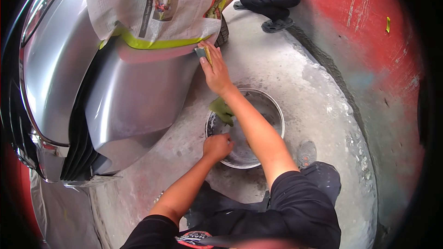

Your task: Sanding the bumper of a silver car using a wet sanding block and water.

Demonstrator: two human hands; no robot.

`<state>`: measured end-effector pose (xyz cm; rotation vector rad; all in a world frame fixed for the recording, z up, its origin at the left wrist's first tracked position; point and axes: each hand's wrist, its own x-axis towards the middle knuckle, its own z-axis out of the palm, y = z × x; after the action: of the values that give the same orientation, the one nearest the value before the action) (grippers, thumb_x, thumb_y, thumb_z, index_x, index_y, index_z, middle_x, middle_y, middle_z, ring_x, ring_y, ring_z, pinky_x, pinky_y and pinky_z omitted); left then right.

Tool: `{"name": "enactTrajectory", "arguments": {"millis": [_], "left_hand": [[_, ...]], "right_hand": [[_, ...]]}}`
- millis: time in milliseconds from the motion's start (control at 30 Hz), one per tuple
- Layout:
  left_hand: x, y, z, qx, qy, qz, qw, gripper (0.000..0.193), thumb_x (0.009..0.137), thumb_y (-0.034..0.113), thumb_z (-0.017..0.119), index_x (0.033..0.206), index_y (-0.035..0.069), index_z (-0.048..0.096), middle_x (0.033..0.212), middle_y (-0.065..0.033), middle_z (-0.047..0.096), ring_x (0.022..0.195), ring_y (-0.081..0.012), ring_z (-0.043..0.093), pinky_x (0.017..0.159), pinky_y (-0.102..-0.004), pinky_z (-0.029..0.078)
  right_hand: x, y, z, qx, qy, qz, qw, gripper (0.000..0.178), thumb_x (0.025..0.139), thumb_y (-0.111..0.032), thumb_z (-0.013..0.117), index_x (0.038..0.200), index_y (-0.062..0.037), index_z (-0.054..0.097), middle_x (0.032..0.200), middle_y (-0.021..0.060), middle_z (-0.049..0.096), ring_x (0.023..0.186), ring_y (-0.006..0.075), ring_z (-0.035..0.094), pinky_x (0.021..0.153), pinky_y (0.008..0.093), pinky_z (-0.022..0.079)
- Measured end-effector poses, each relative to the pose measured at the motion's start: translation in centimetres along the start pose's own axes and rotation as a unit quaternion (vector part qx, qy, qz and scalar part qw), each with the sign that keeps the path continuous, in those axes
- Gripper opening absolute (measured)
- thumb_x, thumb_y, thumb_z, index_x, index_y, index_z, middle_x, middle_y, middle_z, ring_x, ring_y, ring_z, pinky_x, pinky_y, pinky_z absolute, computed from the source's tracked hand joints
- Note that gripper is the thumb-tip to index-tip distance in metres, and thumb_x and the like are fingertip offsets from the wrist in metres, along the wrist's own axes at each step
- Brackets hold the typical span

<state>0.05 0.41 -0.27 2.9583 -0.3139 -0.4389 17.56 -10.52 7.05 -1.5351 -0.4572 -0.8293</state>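
My right hand (pixel 215 70) reaches forward with its fingers laid along a small grey and yellowish sanding pad (pixel 201 52). The pad rests at the right edge of the silver-grey car bumper (pixel 138 92), just below the taped paper. Above the near left part of a round metal basin (pixel 282 127), my left hand (pixel 218 146) is curled closed. Its palm is turned away, so what it holds, if anything, is hidden. A green cloth (pixel 222 110) hangs over the basin's left rim, partly behind my right forearm.
Newspaper (pixel 124 4) covers the car's upper part, edged with yellow-green tape (pixel 152 44). A headlight (pixel 50 74) lies to the left. Another person (pixel 270 0) crouches beyond the wheel (pixel 223 34). A worn red and grey wall (pixel 369 55) rises on the right.
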Motion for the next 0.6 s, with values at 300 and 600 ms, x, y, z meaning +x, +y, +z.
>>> {"name": "enactTrajectory", "arguments": {"millis": [300,600], "left_hand": [[-0.1,1.0,-0.6,0.013,-0.018,-0.01,1.0,0.029,0.083,0.035,0.062,0.095,0.01,0.07,0.086,-0.0149,0.07,0.083,-0.033,0.067,0.077,-0.0455,0.052],[-0.3,0.2,0.4,0.005,0.054,0.011,0.998,0.025,0.083,0.031,0.058,0.087,0.009,0.07,0.083,-0.0169,0.069,0.081,-0.0351,0.068,0.074,-0.0471,0.052]], "right_hand": [[-0.2,-6.6,1.8,0.036,0.008,-0.01,0.999,0.046,0.095,-0.024,0.044,0.134,-0.0004,0.044,0.14,0.0189,0.044,0.135,0.0366,0.035,0.113,0.0526,0.018],[0.8,-12.1,3.0,0.003,0.006,-0.079,0.997,0.048,0.092,-0.025,0.051,0.132,0.0025,0.045,0.137,0.0209,0.046,0.133,0.0367,0.038,0.112,0.0539,0.02]]}}
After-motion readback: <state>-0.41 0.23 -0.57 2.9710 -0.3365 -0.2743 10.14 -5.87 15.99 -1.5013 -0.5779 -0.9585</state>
